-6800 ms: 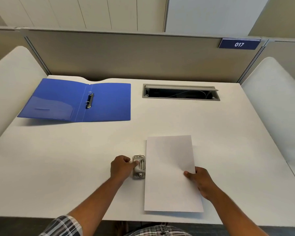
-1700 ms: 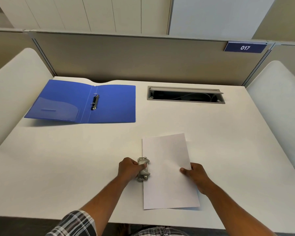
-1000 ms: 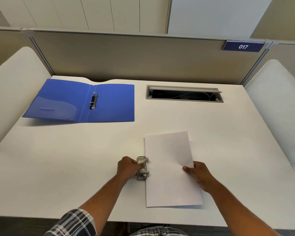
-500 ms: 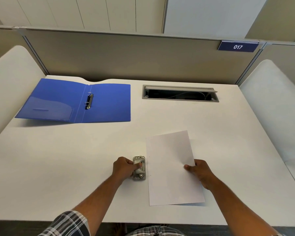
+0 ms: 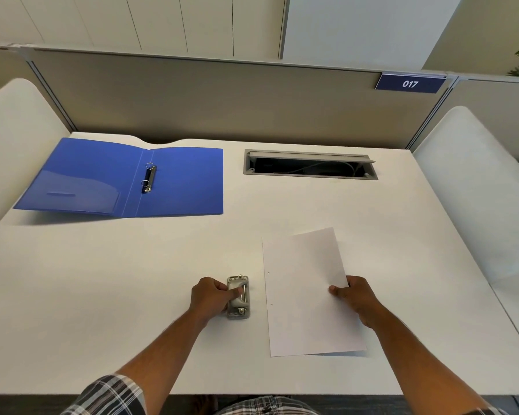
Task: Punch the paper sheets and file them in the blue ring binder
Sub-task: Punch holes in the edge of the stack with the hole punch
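A blue plate (image 5: 409, 84) reads "017". The left hand (image 5: 211, 297) grips the hole punch (image 5: 238, 297); the right hand (image 5: 353, 296) pinches the punched paper sheets (image 5: 304, 295).

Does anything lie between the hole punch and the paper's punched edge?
No. The head view shows only bare table between the hole punch and the paper.

binder (image 5: 177, 181): 1 | punch (image 5: 238, 297): 1 | paper (image 5: 306, 295): 1 | hands: 2 — left hand (image 5: 210, 298), right hand (image 5: 355, 298)

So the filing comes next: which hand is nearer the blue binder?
Left. The left hand grips the hole punch, below the blue binder; the right hand holds the paper sheets, farther right.
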